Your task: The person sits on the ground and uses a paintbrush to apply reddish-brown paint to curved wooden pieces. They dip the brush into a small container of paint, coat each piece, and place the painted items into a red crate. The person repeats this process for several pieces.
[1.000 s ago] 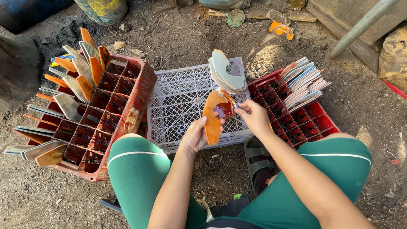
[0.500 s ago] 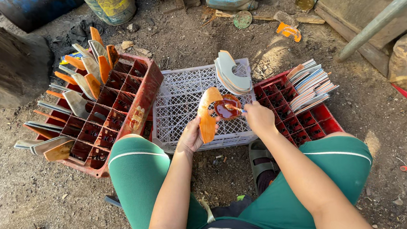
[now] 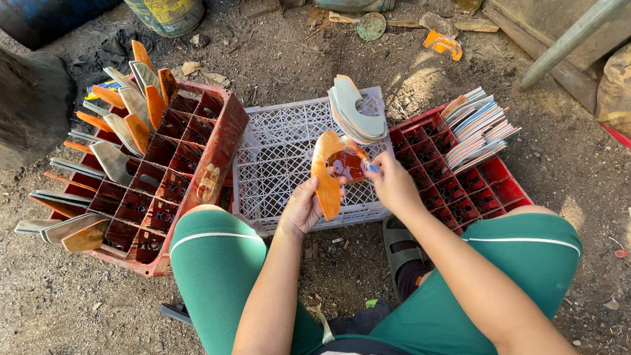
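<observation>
Far to the left of the grip stands a red crate (image 3: 177, 163) of hard plastic, cut into square cells. Flat curved pieces (image 3: 124, 122), orange and grey, stick up from its far cells and jut past its left rim, so that side is crowded; the cells nearest the knee are bare. Its right wall stands just beside a white crate (image 3: 276, 166), turned bottom up, whose lattice top is flat and mostly free under the hands.

The left hand (image 3: 304, 207) is clenched on the lower edge of an orange piece (image 3: 327, 175), a thin, smooth, curved sheet held upright above the white crate's near edge. The right hand (image 3: 390, 182), just to the right of it, pinches a small object (image 3: 367, 167) against the piece's inner curve; what the object is cannot be told. The two hands are near each other, both gripping.

Just beyond the grip, a stack of grey curved pieces (image 3: 359, 113) lies on the white crate's far right corner, close to the top of the orange piece. Right of the grip sits a second red crate (image 3: 476, 186), also celled, with a fanned pile of thin flat pieces (image 3: 478, 125) across its far end; its near cells lie open. Around the crates is loose, gritty dirt ground (image 3: 52, 299), roomy to the left of the green-clad knees.
</observation>
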